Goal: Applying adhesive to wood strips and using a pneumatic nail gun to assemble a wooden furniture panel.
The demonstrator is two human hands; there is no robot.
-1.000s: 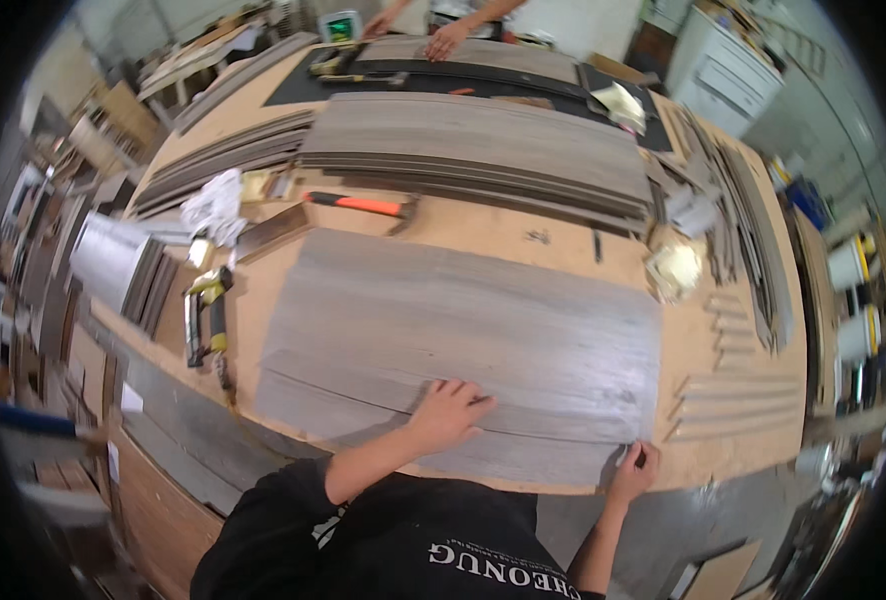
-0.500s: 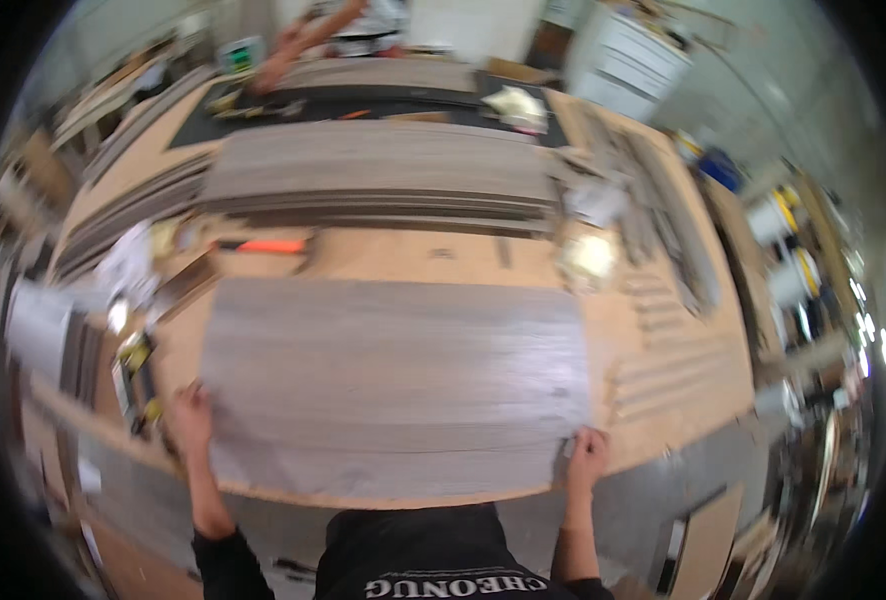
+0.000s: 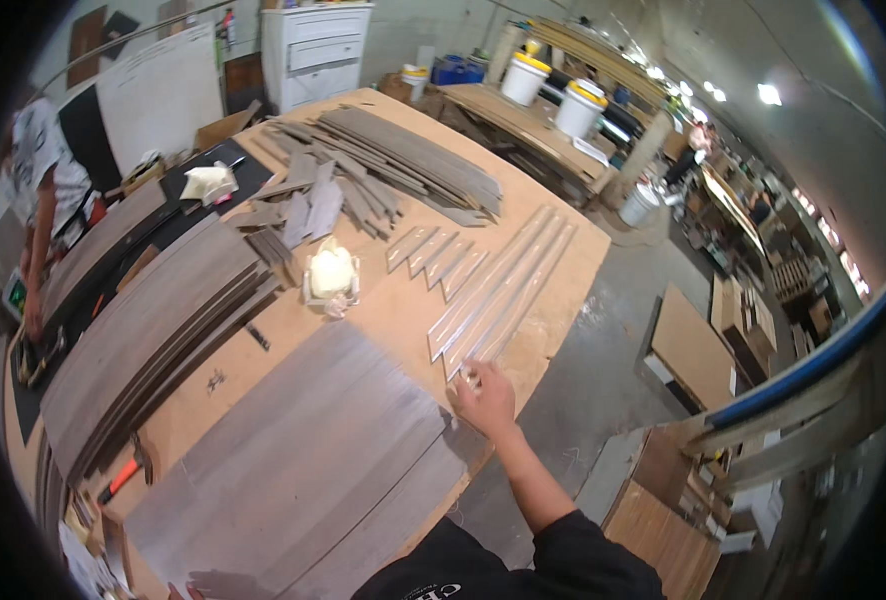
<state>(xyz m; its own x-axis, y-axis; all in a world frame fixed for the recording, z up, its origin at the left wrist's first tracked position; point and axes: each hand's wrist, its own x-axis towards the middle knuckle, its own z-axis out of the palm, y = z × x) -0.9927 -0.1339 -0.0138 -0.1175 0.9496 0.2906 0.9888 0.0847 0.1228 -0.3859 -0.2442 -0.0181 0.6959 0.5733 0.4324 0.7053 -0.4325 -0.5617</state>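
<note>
At 11 o'clock a white drawer cabinet (image 3: pixel 323 55) stands near a pale wall (image 3: pixel 403 35); a large white board (image 3: pixel 168 95) is upright at 10. A wooden bench (image 3: pixel 493 105) sits at 1 o'clock. Grey floor (image 3: pixel 603 330) spreads at 3, and a bright ceiling lamp (image 3: pixel 769 94) glows at 2.

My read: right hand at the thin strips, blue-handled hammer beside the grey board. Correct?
No: the hammer beside the grey board has an orange handle, not blue, as the head view shows. The right hand is at the thin strips.
</note>
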